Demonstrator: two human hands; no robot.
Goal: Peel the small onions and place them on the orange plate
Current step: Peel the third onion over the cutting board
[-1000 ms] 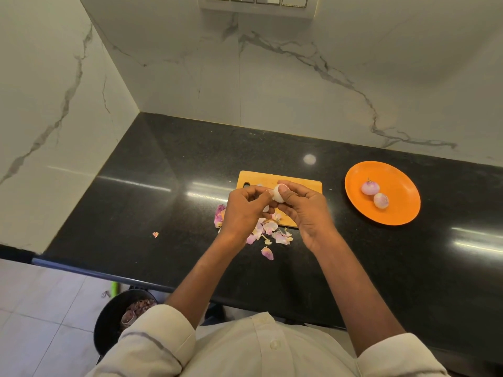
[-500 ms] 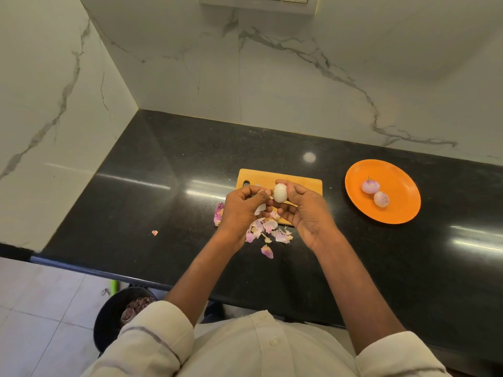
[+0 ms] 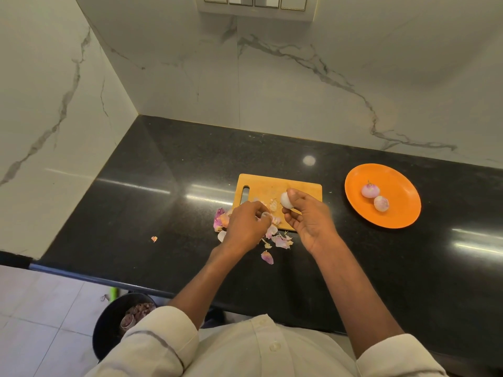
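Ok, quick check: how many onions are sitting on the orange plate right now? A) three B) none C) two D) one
C: two small onions lie on the orange plate, while a third, pale peeled onion is pinched in the right hand over the cutting board.

A wooden cutting board (image 3: 275, 187) lies on the black counter (image 3: 163, 186). Behind the board, a switch panel (image 3: 255, 1) on the marble wall (image 3: 272, 77); a dark bin (image 3: 114, 322) on the floor below.
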